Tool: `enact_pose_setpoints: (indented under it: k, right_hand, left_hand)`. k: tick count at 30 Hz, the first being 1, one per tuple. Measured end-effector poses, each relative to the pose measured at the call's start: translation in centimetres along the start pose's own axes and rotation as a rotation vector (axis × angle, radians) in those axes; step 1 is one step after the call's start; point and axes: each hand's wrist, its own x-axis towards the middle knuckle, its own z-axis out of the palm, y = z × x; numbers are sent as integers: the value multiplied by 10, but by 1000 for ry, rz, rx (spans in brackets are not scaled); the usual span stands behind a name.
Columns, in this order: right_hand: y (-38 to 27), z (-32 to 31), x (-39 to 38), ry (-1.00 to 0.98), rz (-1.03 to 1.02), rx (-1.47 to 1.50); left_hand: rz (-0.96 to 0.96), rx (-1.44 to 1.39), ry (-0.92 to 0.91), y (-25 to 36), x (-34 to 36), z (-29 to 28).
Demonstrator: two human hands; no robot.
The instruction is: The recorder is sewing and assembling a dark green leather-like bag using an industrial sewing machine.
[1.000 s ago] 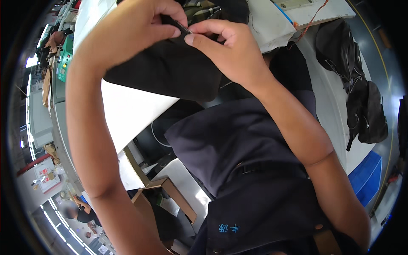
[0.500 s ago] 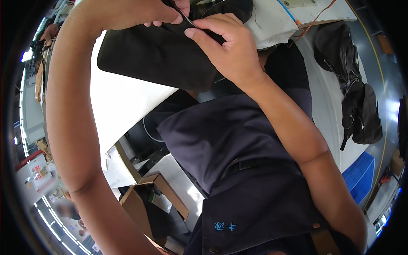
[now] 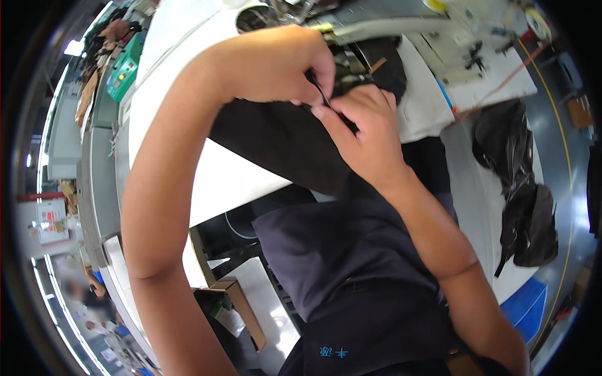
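Observation:
A black fabric piece [image 3: 269, 135] lies over the white worktable's edge, with a camouflage-like or patterned patch partly showing beyond my hands. My left hand [image 3: 279, 66] is bent over it, fingers curled on a narrow dark zipper strip [image 3: 318, 88]. My right hand [image 3: 364, 131] pinches that strip just below and right of my left fingertips, thumb and index close together. The fingertips partly hide what they grip. My dark apron [image 3: 351, 250] fills the view below the fabric.
A sewing machine [image 3: 401, 28] stands beyond the fabric. Black bags [image 3: 520, 225] lie on the right-hand surface, above a blue crate [image 3: 527, 310]. An open cardboard box [image 3: 248, 313] is below the table edge. A green control box [image 3: 125, 69] is far left; a person [image 3: 97, 294] is at lower left.
The view has shifted, so the hands and fabric sit lower and more of the sewing machine shows. Both hands remain on the zipper strip, with my left wrist bent over it.

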Motion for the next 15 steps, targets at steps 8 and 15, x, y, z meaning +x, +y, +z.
enact_pose_setpoints:
  k: [8, 15]
  right_hand:
    - [0, -16, 14, -38, 73, 394]
    - [-23, -25, 11, -116, 479, 740]
  left_hand:
    - [-37, -592, 502, 7, -33, 42]
    - [-117, 2, 1089, 14, -35, 117]
